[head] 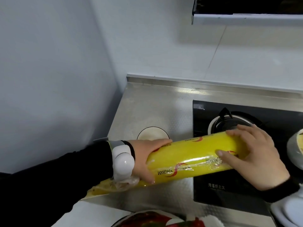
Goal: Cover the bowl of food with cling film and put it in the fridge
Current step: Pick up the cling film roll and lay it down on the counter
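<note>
Head view: the left hand (144, 158) grips the left part of a yellow cling film roll (188, 159), fingers curled over the top, thumb underneath. Black sleeve, white bead bracelet (123, 161) at the wrist. The right hand (255, 154) wraps the right end, fingers over the top, thumb pressed on the front where loose film wrinkles. The roll is held off the steel table (147, 104), roughly level, right end slightly higher, over the left edge of the black gas stove (229, 185). Bowl of food (131, 214), red contents, sits cropped at the bottom edge, uncovered as far as visible. Small white bowl (152, 133) behind the left hand.
</note>
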{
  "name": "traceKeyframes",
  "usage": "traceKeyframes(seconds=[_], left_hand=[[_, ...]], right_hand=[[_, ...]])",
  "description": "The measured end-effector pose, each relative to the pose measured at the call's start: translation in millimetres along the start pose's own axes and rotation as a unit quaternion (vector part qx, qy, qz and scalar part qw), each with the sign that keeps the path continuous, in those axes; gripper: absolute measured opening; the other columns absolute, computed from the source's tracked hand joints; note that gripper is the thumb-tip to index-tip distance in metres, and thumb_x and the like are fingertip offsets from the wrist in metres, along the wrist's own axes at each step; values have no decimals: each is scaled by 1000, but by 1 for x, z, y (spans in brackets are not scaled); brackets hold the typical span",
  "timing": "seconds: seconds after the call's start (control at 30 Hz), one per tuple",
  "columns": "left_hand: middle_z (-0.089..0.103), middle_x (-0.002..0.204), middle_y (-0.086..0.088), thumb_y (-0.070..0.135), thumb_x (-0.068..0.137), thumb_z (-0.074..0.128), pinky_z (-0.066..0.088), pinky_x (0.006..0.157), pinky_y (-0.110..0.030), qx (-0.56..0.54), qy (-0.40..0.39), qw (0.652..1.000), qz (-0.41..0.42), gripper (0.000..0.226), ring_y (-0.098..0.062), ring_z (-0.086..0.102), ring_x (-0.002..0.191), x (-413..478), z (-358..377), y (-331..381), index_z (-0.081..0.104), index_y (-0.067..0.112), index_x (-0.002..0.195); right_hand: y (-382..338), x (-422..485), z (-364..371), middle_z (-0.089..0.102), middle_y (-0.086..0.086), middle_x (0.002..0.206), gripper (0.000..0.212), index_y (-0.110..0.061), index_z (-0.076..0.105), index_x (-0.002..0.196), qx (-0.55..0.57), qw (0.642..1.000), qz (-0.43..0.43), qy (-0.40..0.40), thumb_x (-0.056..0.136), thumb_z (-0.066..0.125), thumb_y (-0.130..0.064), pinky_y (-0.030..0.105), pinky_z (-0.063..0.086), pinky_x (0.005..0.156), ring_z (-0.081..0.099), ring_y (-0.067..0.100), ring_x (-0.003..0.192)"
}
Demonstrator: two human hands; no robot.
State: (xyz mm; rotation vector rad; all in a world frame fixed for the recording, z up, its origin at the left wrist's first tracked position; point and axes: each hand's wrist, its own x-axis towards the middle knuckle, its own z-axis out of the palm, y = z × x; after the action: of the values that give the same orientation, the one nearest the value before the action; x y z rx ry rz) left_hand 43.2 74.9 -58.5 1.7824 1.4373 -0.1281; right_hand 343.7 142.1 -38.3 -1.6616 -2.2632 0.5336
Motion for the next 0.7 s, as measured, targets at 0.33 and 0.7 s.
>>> traceKeyframes(seconds=[0.33,0.7], left_hand=[[41,139,19,22,64,84,33,94,-3,-28,-81,996,-1,108,7,42,116,-9,42,15,13,47,142],[58,127,9,13,59,86,48,97,-30,-31,-21,998,-46,99,-8,57,113,1,68,-6,33,43,137]], right_hand=[[-36,-26,31,60,-15,107,45,-38,63,105,2,921,-300,-249,66,63,-61,20,42,90,53,7,103],[-39,-34,78,56,-7,95,26,-28,62,89,-58,909,-307,-277,77,53,-49,30,39,79,49,16,97]])
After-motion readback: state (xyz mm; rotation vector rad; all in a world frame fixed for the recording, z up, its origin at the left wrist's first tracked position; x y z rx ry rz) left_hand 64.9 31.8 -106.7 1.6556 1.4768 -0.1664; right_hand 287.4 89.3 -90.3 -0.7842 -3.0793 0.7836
